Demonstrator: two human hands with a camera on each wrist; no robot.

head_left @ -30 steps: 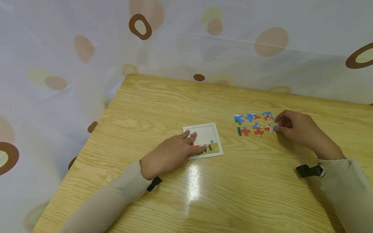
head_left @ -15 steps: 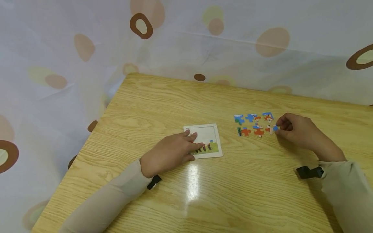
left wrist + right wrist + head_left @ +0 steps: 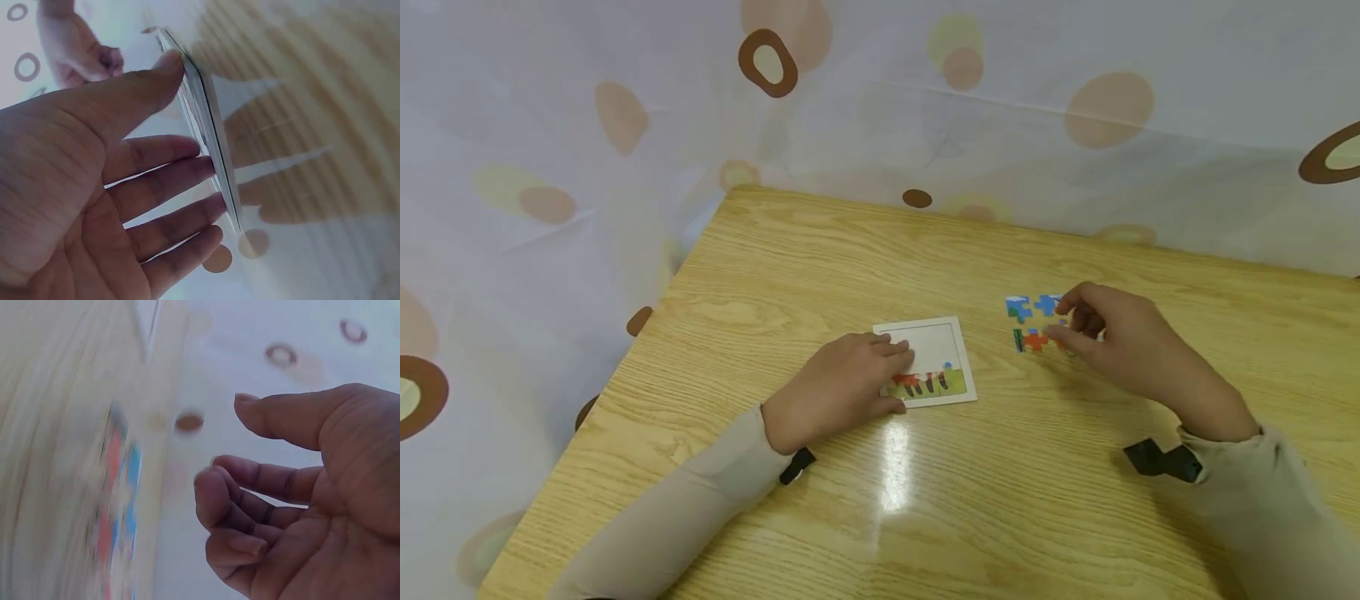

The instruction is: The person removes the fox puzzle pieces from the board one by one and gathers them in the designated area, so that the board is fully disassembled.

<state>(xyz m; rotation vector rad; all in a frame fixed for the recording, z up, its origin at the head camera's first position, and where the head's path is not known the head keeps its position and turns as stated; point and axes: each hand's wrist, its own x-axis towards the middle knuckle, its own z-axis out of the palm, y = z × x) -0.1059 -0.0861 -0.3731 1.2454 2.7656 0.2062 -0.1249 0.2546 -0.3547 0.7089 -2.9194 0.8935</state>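
Note:
My left hand [image 3: 842, 387] lies over the left side of a white-framed puzzle board [image 3: 967, 367]. In the left wrist view its thumb and fairly straight fingers touch the board. A strip of joined pieces [image 3: 951, 381], showing dark legs on green grass, fills the board's lower part; the upper part is bare white. My right hand [image 3: 1127, 337] hovers over loose jigsaw pieces, thumb and forefinger apart and nothing between them, as the right wrist view [image 3: 294, 481] shows. A blue sky piece [image 3: 1018, 307] and a red piece [image 3: 1035, 340] show left of it; other pieces are hidden beneath.
Both items are on a light wood-grain table [image 3: 820, 267], with its left edge slanting away at the side. A pale cloth [image 3: 865, 100] with brown and beige spots hangs behind and to the left.
My right hand has moved left from the right end of the loose pieces to above them, its thumb and forefinger spreading. My left hand stays on the board, its fingers shifting slightly.

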